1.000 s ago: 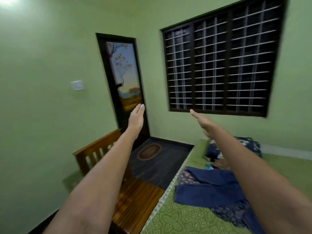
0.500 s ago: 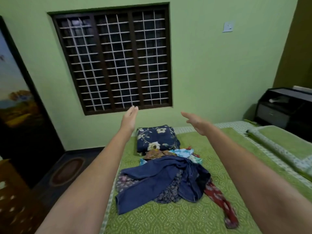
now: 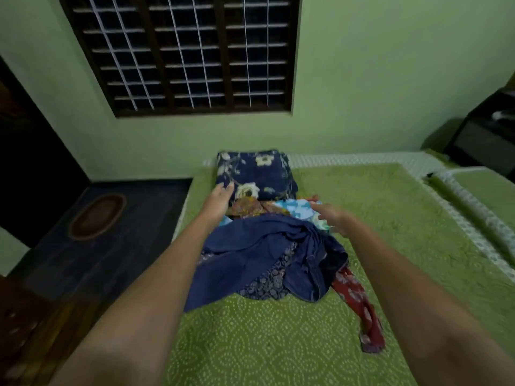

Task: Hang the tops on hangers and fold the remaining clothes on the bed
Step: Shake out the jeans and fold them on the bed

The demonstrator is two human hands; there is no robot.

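The clothes [image 3: 267,252] lie in one loose heap on the bed [image 3: 390,218], close to its left edge and just in front of the floral pillow [image 3: 256,174] at the far edge. The heap's long axis runs from the pillow back toward you. A navy garment [image 3: 250,254] is draped over the top and spills toward the left edge. A printed dark piece [image 3: 267,282] shows beneath it. A red one [image 3: 359,307] trails off on the right toward the near edge. A light blue floral piece [image 3: 295,208] and a brown patterned one [image 3: 248,206] sit at the far end, against the pillow.

Your two arms straddle the heap, so it lies straight ahead and between them. Your left hand [image 3: 218,200] is stretched out with fingers straight, holding nothing, at the far left corner of the heap where the pillow begins; whether it touches the pillow I cannot tell. Your right hand [image 3: 333,218] is blurred, its fingers look spread and slack, and it is empty over the light blue piece on the heap's right side.

Both hands are at the far end, so the navy garment is below your forearms, not at your fingertips. Your right hand seems nearer to cloth. I'd judge nothing is sorted yet. No hangers are in view, so picking out a top likely comes first.
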